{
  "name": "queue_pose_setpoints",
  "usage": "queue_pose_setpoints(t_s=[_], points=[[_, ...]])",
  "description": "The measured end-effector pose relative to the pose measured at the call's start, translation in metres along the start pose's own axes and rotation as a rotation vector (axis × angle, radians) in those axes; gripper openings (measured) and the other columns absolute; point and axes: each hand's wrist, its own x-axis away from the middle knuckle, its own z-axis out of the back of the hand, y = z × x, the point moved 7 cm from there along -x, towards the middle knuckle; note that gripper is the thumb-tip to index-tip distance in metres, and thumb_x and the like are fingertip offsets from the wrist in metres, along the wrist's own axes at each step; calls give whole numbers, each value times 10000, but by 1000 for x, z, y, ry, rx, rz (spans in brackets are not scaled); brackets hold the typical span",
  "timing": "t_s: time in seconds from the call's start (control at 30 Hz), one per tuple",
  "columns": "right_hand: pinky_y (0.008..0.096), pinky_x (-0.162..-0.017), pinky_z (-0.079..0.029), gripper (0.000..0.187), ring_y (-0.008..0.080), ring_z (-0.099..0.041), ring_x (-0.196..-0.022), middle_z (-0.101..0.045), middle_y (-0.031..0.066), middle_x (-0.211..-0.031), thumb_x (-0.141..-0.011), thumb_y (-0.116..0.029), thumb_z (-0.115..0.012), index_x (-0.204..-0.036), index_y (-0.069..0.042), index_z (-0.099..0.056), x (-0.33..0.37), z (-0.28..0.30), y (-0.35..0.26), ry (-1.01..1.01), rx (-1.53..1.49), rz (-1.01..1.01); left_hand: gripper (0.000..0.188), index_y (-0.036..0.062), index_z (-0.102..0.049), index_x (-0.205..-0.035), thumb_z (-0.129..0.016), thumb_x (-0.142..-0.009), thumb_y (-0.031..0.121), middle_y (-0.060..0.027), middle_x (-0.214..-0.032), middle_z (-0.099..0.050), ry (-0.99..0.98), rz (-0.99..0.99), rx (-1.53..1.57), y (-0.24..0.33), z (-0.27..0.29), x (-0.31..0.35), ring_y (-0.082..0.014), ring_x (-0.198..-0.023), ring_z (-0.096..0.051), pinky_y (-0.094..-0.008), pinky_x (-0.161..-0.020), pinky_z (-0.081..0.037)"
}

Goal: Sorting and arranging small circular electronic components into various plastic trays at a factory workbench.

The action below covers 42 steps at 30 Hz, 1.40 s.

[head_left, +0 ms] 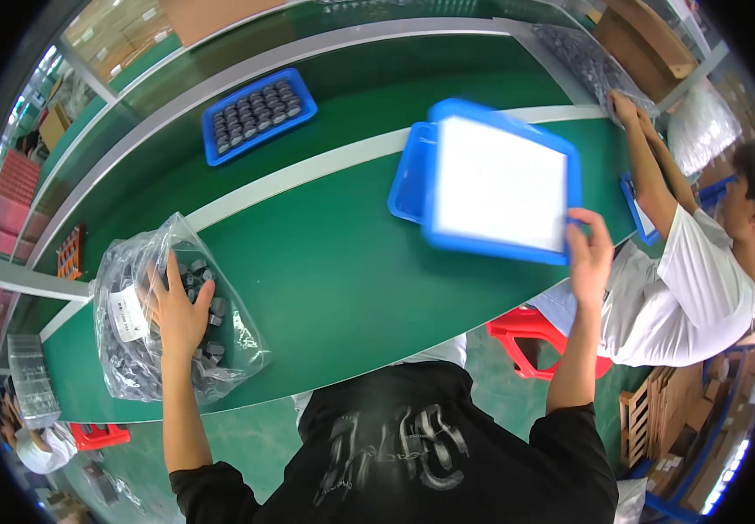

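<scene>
At the left end of the green table lies a clear plastic bag [242, 341] with many small dark grey parts [211, 327] in it and a white label on its side. My left hand [183, 310] rests on the bag and its parts, fingers spread. On the right, my right hand [590, 253] grips the lower right corner of a blue-rimmed tray [504, 183] with a white inside, tilted above the table. Partly covered behind it is another blue tray [408, 179].
A blue tray [309, 106] full of dark round parts in rows sits beyond the pale divider strip [307, 173]. At right, a co-worker in a white shirt [665, 301] handles a plastic bag [578, 65]. A red stool [530, 336] stands by the table edge.
</scene>
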Motion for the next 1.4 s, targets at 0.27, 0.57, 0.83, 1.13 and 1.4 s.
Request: queue_pose_setpoints(t_s=[0.27,0.57,0.83,1.13,1.4], points=[[369,-612,-475,158,265,-595,-688,-598,121,-840,-868,-7,-603,-1006,-42,-674,92,-136,-75,-315,-105,290,649,178,-498,-1492,-687,-919,417,-150,-1648,-297,-95,-7,-69,23,-11,-11,-529,-1501,-116,-690,-1157,-204],[411,-921,-478,383,317,-552,-1032,-585,150,-1144,-826,-128,-740,-1201,-65,-689,53,-119,-82,-280,196,464,415,41,-632,-1292,-655,-937,257,-127,-1519,-515,38,-197,-43,35,-8,4,-485,-1406,-367,-531,-1199,-263],[415,-851,-497,223,314,-595,-940,-652,105,-948,-764,-114,-798,-964,-36,-740,9,-43,5,-137,475,408,449,45,-568,-1374,-602,-963,222,-180,-1503,-491,62,-254,-1,45,-27,6,-417,-1324,-491,-496,-1119,-352],[511,-1037,-379,484,399,-482,-1199,-552,193,-1298,-794,-232,-788,-1216,-43,-649,-15,-52,-8,20,602,351,445,125,-605,-1364,-639,-923,176,-145,-1317,-568,37,-356,0,88,-20,20,-379,-1243,-500,-499,-1083,-368],[524,-1111,-396,480,405,-456,-1358,-505,174,-1442,-829,-350,-772,-1209,-81,-653,75,-167,-80,-864,170,795,219,16,-627,-990,-727,-830,128,-148,-1038,-604,106,-375,154,106,-11,11,-373,-1050,-556,-464,-939,-437]])
